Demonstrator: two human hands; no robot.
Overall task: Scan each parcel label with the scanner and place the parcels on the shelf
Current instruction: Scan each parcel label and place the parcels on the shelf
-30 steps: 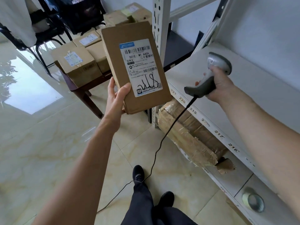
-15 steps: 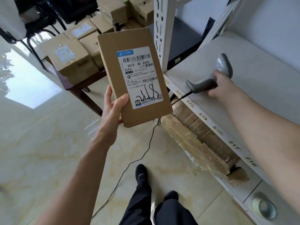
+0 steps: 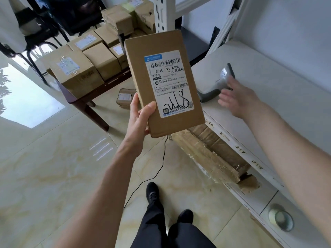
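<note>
Left hand (image 3: 138, 119) gripping the flat parcel's (image 3: 163, 83) lower edge, label (image 3: 168, 85) facing up, right hand (image 3: 238, 99) open, fingers spread, holding nothing, scanner (image 3: 215, 85) lying on the shelf (image 3: 279, 97) just beyond its fingertips, more boxes (image 3: 80, 68) on the desk (image 3: 84, 99) beyond the left hand

"501E- M1 A40A" on parcel label (image 3: 169, 85)

The white shelf (image 3: 279, 97) is bare across most of its top, open to reach from the front; only the scanner (image 3: 217, 85) lies on it near the front edge, with the right hand (image 3: 238, 99) spread just beside it. The upright post (image 3: 163, 15) blocks the far end. Below, a taped carton (image 3: 211, 156) fills the lower level. The floor (image 3: 53, 167) alongside lies open, crossed by a thin cable (image 3: 157, 172).
</note>
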